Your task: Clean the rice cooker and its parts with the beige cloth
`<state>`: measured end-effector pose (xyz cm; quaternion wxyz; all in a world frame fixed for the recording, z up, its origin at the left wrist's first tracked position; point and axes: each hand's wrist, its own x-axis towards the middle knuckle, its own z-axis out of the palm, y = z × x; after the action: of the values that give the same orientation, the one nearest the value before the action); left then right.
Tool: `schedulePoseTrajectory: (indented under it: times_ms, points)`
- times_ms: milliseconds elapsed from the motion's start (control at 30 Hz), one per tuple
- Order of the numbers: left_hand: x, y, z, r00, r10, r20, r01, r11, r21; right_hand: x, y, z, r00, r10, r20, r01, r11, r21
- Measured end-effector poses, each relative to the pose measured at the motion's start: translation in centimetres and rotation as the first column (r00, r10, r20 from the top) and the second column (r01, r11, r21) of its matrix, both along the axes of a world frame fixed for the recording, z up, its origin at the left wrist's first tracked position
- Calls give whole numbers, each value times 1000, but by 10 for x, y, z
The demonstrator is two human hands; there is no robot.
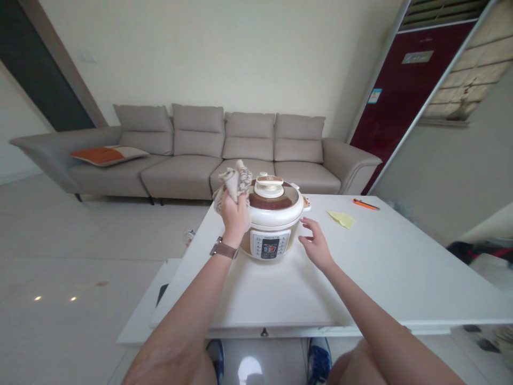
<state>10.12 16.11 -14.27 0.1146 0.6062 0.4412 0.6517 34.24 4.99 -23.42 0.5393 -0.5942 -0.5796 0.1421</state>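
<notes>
A cream and brown electric pressure cooker point(274, 216) stands on the white table point(380, 267), its control panel facing me. My left hand point(235, 214), with a watch on the wrist, is closed around a bunched patterned cloth point(234, 183) held against the cooker's upper left side. My right hand point(316, 243) hovers just right of the cooker's base, fingers spread and holding nothing.
A yellow cloth point(341, 218) and an orange utility knife point(365, 203) lie on the table's far right. A grey sofa point(200, 155) with an orange cushion point(105, 155) stands behind. A lower white shelf point(144, 310) juts out at left. My knees and shoes are under the table edge.
</notes>
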Motion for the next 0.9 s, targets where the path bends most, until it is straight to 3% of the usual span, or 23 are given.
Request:
schedulePoseTrajectory:
  times_ms: [100, 167, 300, 500, 600, 700, 900]
  points:
    - [22, -10, 17, 917, 41, -397, -34, 999, 25, 0, -3, -2, 1000, 4, 6, -4, 1000, 0]
    - [35, -22, 22, 840, 88, -536, -73, 996, 49, 2, -5, -4, 1000, 5, 10, -5, 1000, -3]
    - [52, -46, 24, 738, 89, -668, -45, 996, 83, 9, -11, -6, 1000, -6, 7, 6, 1000, -11]
    - [54, -55, 29, 621, -71, -780, 236, 967, 100, 19, -14, -7, 999, -28, -31, 27, 999, -33]
    - [45, -53, 29, 641, -151, -752, 305, 950, 69, 21, -15, -7, 998, -38, -44, 37, 999, -39]
    - [31, -50, 21, 722, -163, -673, 283, 957, 71, 20, -16, -5, 998, -33, -51, 30, 999, -45]
    - [-13, -42, -16, 913, -119, -389, 160, 985, 72, 19, -21, -3, 999, -1, -35, -1, 998, -63]
